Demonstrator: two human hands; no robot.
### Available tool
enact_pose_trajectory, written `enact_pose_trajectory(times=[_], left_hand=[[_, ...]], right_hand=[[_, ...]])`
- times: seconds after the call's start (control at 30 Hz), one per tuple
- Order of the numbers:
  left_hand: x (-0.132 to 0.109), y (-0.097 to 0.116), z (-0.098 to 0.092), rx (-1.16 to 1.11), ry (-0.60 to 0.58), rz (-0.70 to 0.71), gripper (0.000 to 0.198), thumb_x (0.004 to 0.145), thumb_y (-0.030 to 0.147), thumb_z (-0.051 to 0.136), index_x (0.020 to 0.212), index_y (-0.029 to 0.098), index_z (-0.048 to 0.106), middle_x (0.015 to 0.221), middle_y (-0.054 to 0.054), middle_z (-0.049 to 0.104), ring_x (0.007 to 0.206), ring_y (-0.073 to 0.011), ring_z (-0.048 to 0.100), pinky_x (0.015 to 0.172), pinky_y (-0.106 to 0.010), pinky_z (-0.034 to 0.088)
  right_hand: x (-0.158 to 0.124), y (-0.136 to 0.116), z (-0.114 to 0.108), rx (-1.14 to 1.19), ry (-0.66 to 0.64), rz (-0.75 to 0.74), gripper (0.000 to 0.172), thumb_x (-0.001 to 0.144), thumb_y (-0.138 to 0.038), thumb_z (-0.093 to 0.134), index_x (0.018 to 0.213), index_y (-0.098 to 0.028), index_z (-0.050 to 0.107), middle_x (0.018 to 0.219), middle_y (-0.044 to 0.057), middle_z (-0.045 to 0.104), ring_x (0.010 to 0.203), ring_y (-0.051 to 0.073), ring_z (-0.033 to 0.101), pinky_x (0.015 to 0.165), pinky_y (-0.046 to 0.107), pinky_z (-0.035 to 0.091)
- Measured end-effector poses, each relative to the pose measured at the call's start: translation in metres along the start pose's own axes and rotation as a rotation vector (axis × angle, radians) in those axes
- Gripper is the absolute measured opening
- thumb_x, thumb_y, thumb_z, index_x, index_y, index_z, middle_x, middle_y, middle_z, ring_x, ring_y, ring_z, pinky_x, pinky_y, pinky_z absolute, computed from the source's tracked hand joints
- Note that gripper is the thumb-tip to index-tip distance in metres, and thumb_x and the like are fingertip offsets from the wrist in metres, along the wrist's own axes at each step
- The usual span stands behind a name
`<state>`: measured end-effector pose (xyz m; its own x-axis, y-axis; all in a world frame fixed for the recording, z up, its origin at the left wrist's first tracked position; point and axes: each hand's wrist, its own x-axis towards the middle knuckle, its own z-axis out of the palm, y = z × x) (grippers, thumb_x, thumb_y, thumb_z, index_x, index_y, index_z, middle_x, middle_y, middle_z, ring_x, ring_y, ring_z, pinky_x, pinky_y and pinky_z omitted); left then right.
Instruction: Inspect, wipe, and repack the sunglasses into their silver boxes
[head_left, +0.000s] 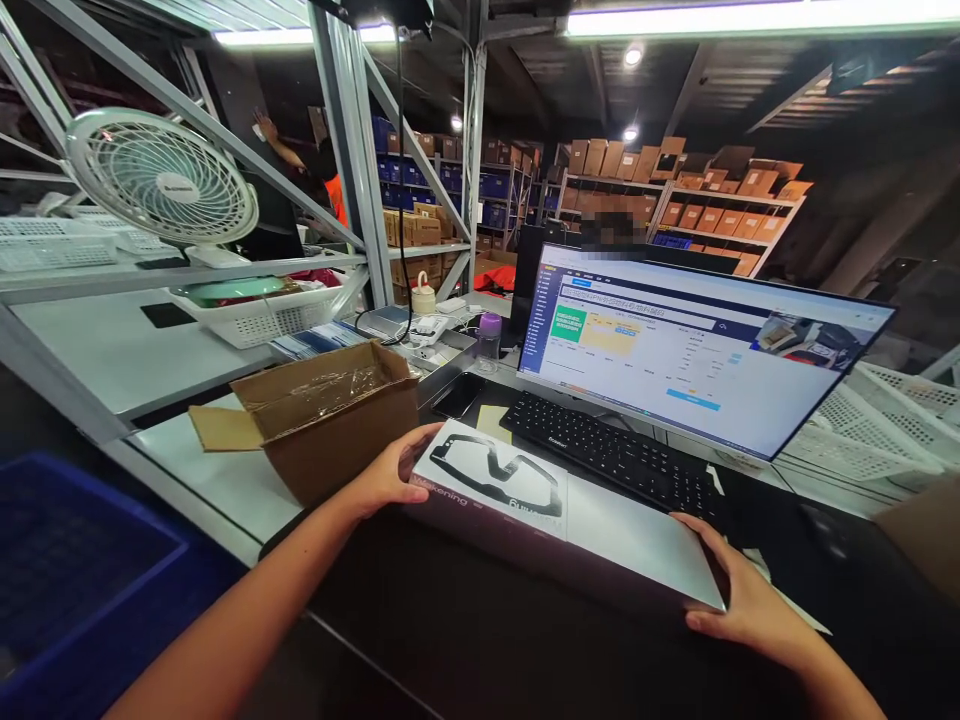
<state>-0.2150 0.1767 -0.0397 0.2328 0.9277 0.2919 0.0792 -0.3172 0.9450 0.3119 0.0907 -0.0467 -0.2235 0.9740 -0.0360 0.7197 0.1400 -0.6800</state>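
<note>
A long white box with a dark goggle-like picture and the word "Wakening" on it lies across the front of the desk, before the keyboard. My left hand grips its left end, thumb on the near side and fingers around the far side. At the opposite end, my right hand clasps the box the same way, its thumb at the near corner. Left of the box stands an open cardboard carton with clear plastic wrap inside.
Behind the keyboard a lit monitor rises. A phone, a purple-lidded jar and a mouse are on the desk. A fan and white basket stand left; a blue bin is lower left. Another person's arm shows behind the rack.
</note>
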Motion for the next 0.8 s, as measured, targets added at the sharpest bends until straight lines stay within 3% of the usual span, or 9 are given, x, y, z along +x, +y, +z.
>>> enact_pose_trajectory(times=[0.1, 0.17, 0.23, 0.33, 0.43, 0.53, 0.67, 0.73, 0.8], left_hand=[[-0.010, 0.012, -0.010, 0.045, 0.137, 0.007, 0.113, 0.053, 0.081, 0.075, 0.142, 0.018, 0.045, 0.147, -0.022, 0.048, 0.134, -0.0455, 0.045, 0.112, -0.059, 0.036], [-0.020, 0.030, -0.006, 0.173, 0.231, 0.037, 0.105, 0.059, 0.070, 0.080, 0.144, 0.021, 0.042, 0.151, -0.019, 0.043, 0.139, -0.0425, 0.039, 0.117, -0.059, 0.028], [-0.029, 0.050, 0.009, 0.469, 0.330, 0.099, 0.099, 0.059, 0.054, 0.086, 0.143, 0.023, 0.044, 0.149, -0.015, 0.044, 0.139, -0.0388, 0.038, 0.120, -0.058, 0.023], [-0.032, 0.074, 0.042, 0.832, 0.404, 0.176, 0.103, 0.063, 0.047, 0.083, 0.150, 0.023, 0.032, 0.144, -0.014, 0.046, 0.132, -0.0353, 0.043, 0.115, -0.059, 0.033], [-0.026, 0.084, 0.065, 0.933, 0.391, 0.186, 0.097, 0.071, 0.040, 0.075, 0.151, 0.020, 0.025, 0.148, -0.015, 0.040, 0.136, -0.0331, 0.039, 0.117, -0.056, 0.034], [-0.022, 0.090, 0.069, 0.985, 0.253, 0.150, 0.091, 0.074, 0.034, 0.071, 0.152, 0.025, 0.025, 0.156, -0.013, 0.031, 0.143, -0.0321, 0.032, 0.120, -0.054, 0.031], [-0.027, 0.093, 0.065, 1.081, 0.104, 0.089, 0.112, 0.070, 0.046, 0.079, 0.159, 0.032, 0.012, 0.164, -0.013, 0.016, 0.146, -0.0397, 0.027, 0.117, -0.061, 0.033], [-0.029, 0.087, 0.060, 1.049, 0.116, 0.088, 0.118, 0.066, 0.047, 0.084, 0.159, 0.030, 0.013, 0.162, -0.016, 0.017, 0.139, -0.0405, 0.040, 0.111, -0.059, 0.042], [-0.027, 0.079, 0.054, 0.963, 0.182, 0.091, 0.105, 0.069, 0.042, 0.084, 0.156, 0.029, 0.027, 0.157, -0.017, 0.025, 0.115, -0.0323, 0.061, 0.099, -0.052, 0.055]], right_hand=[[0.001, -0.003, 0.001, -0.002, 0.043, 0.020, 0.098, 0.060, -0.038, 0.077, 0.148, -0.025, 0.035, 0.153, 0.013, 0.045, 0.140, 0.040, 0.043, 0.115, 0.051, 0.035], [0.005, -0.005, 0.008, 0.001, 0.078, 0.041, 0.096, 0.060, -0.038, 0.077, 0.147, -0.024, 0.038, 0.149, 0.013, 0.050, 0.135, 0.038, 0.049, 0.111, 0.047, 0.041], [0.009, -0.008, 0.017, 0.005, 0.128, 0.070, 0.094, 0.060, -0.039, 0.078, 0.145, -0.023, 0.040, 0.144, 0.012, 0.055, 0.128, 0.036, 0.056, 0.105, 0.043, 0.047], [0.009, -0.013, 0.027, 0.038, 0.200, 0.082, 0.091, 0.061, -0.040, 0.077, 0.143, -0.025, 0.043, 0.137, 0.010, 0.060, 0.117, 0.033, 0.064, 0.094, 0.037, 0.054], [0.002, -0.016, 0.025, 0.072, 0.278, 0.034, 0.088, 0.062, -0.043, 0.075, 0.142, -0.024, 0.045, 0.134, 0.010, 0.062, 0.115, 0.032, 0.065, 0.088, 0.033, 0.056], [-0.009, -0.021, 0.015, -0.028, 0.362, -0.012, 0.088, 0.064, -0.046, 0.074, 0.143, -0.024, 0.043, 0.132, 0.011, 0.063, 0.114, 0.034, 0.065, 0.085, 0.034, 0.056], [-0.028, -0.037, 0.012, -0.278, 0.408, -0.137, 0.090, 0.064, -0.039, 0.076, 0.145, -0.026, 0.039, 0.137, 0.010, 0.059, 0.118, 0.034, 0.063, 0.091, 0.039, 0.057], [-0.039, -0.047, 0.018, -0.373, 0.401, -0.233, 0.092, 0.064, -0.037, 0.077, 0.146, -0.028, 0.036, 0.141, 0.010, 0.056, 0.120, 0.035, 0.063, 0.093, 0.040, 0.058], [-0.051, -0.055, 0.028, -0.427, 0.395, -0.308, 0.095, 0.066, -0.035, 0.077, 0.150, -0.031, 0.033, 0.144, 0.010, 0.054, 0.122, 0.035, 0.062, 0.095, 0.042, 0.058]])
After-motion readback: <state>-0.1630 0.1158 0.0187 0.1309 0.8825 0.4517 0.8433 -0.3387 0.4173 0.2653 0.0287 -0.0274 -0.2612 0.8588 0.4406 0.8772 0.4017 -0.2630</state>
